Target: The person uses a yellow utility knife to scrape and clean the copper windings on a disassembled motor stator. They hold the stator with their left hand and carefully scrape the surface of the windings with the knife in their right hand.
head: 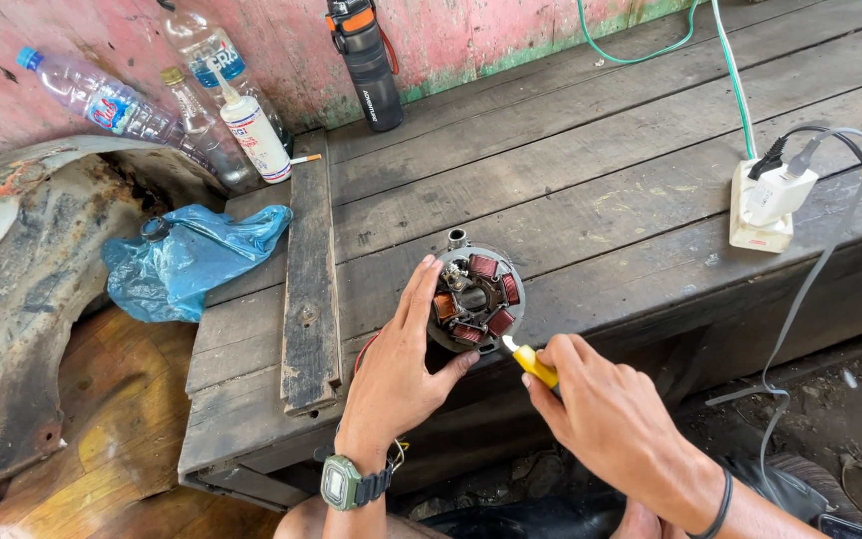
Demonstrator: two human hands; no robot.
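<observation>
Sitting in flat daylight against a peeling pink wall (72, 30), a weathered grey plank tabletop (591, 170), with brown floorboards (122, 439) lying below.

Plastic bottles (112, 105), a blue bag (192, 255) and a white power strip (760, 215).
</observation>
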